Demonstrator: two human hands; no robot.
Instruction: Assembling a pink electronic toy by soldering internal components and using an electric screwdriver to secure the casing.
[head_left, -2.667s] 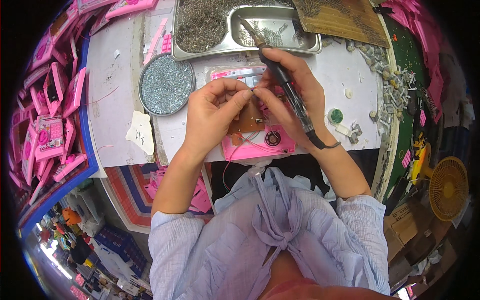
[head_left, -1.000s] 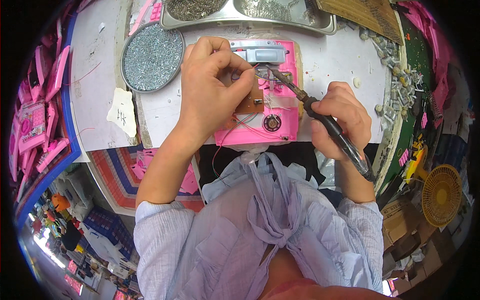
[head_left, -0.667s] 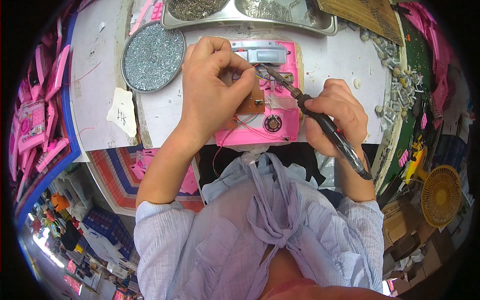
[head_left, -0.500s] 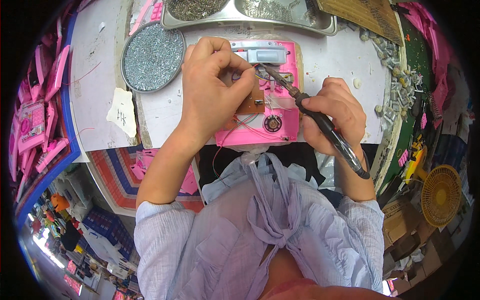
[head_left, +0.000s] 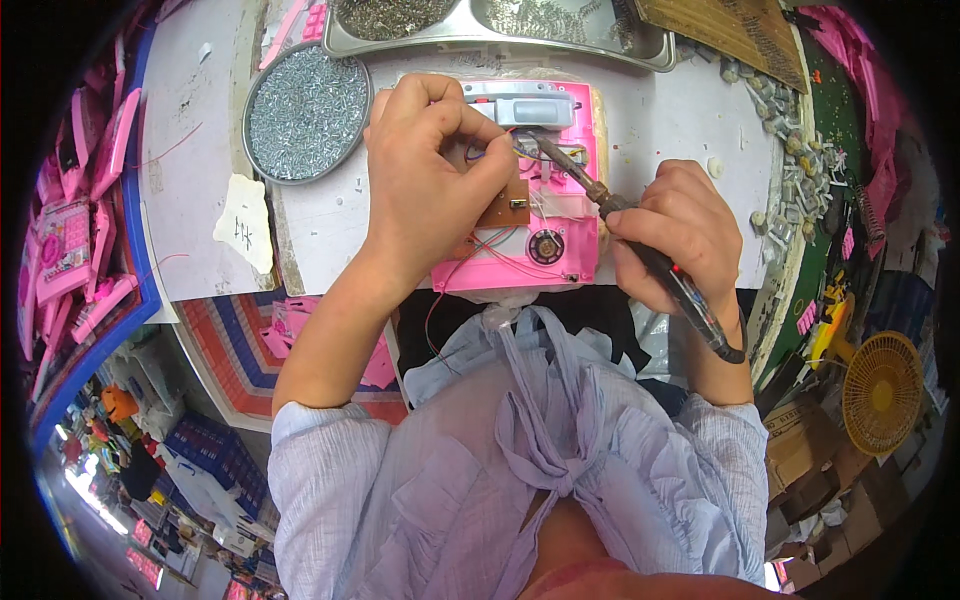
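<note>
On the white bench [head_left: 690, 130], the left hand [head_left: 425, 180] pinches wires [head_left: 490, 150] over a pink casing [head_left: 560, 235] while the right hand [head_left: 680, 235] grips a soldering iron [head_left: 610, 205].

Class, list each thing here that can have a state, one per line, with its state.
Pink casing: open, insides showing.
Circuit board: pinched by left hand.
Soldering iron: gripped in right hand, tip inside casing.
Round dish: full of screws.
</note>
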